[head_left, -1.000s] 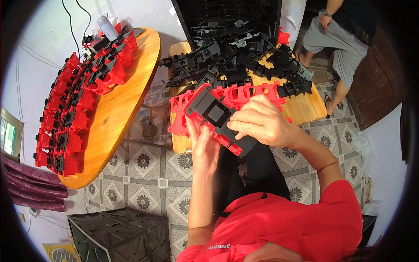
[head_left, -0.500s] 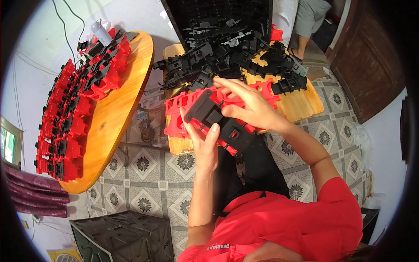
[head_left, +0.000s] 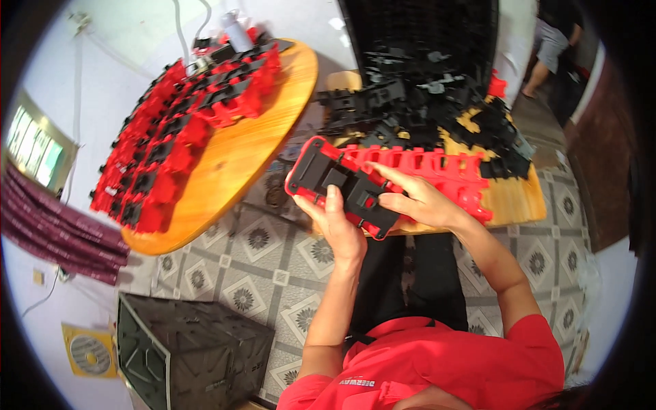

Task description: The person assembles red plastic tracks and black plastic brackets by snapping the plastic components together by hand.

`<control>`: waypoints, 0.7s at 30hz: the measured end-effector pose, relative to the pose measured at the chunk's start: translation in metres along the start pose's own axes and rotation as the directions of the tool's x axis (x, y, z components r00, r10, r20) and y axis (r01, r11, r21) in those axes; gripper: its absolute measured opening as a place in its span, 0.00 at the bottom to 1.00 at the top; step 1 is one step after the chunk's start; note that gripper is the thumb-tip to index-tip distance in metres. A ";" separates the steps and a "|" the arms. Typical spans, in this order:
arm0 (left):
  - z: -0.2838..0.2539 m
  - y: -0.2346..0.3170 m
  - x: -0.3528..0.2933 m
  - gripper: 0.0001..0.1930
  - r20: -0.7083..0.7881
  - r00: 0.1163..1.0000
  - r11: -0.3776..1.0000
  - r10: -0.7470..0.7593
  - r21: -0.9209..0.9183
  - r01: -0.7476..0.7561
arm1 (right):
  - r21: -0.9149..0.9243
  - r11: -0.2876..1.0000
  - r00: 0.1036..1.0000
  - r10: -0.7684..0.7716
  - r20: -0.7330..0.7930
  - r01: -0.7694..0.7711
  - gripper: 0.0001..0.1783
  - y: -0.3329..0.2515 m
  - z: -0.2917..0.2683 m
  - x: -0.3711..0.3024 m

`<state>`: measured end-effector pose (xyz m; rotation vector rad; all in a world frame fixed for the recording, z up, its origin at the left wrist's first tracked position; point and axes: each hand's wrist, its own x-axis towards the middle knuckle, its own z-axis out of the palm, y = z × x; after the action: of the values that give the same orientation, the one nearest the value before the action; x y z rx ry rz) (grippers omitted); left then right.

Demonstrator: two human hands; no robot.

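Between my two hands is a red plastic housing with a black plastic insert (head_left: 316, 170) on its upper face. My left hand (head_left: 339, 229) grips its near edge, with the thumb lying on the black insert. At the other end my right hand (head_left: 421, 203) is closed around the housing, thumb on the black part beside a small red spot and fingers along the far edge. Behind it, a row of red plastic housings (head_left: 447, 167) lies on the wooden table (head_left: 523, 205). A heap of loose black plastic parts (head_left: 417, 113) covers the table's far side.
A rounded wooden table (head_left: 236, 178) at the left bears rows of red-and-black assemblies (head_left: 154, 147) and a grey bottle (head_left: 236, 33). A black crate (head_left: 424, 41) leans open behind the black parts. A dark crate (head_left: 198, 348) stands on the tiled floor. Another person (head_left: 547, 51) is far right.
My view has swung left. The housing has tilted flatter and now shows its whole black face. My right hand has slid toward its right end, thumb pressed down there.
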<state>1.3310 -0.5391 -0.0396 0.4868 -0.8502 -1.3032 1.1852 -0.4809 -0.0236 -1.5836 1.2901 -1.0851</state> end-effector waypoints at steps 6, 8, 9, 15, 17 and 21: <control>-0.036 0.070 0.126 0.18 -0.071 0.995 0.997 0.066 -0.042 -0.069 | 0.031 0.967 0.913 -0.228 -0.338 0.253 0.41 0.010 0.003 -0.036; -0.059 0.075 0.196 0.15 -0.307 0.950 0.994 0.062 0.101 -0.032 | 0.068 0.994 0.951 -0.067 -0.300 0.091 0.31 0.009 0.008 -0.051; -0.072 0.072 0.225 0.15 -0.329 0.944 0.991 0.000 0.129 0.045 | 0.070 0.993 0.950 -0.069 -0.303 0.094 0.31 0.009 0.013 -0.056; -0.087 0.058 0.313 0.48 -0.676 0.706 0.840 0.212 0.495 0.221 | 0.159 0.984 0.917 -0.009 -0.399 0.079 0.17 0.013 0.018 -0.076; -0.071 0.048 0.302 0.59 -0.671 0.709 0.735 0.217 0.590 0.334 | 0.076 0.996 0.846 0.007 -0.533 0.040 0.14 0.021 0.007 -0.087; -0.037 0.033 0.246 0.51 -0.486 0.681 0.609 0.548 0.790 0.074 | -0.171 0.982 0.406 -0.123 -0.906 -0.084 0.12 0.042 -0.039 -0.120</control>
<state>1.3892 -0.7736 0.0271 1.3954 -0.7348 -0.3036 1.1230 -0.3716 -0.0668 -1.0481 2.1405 -2.0691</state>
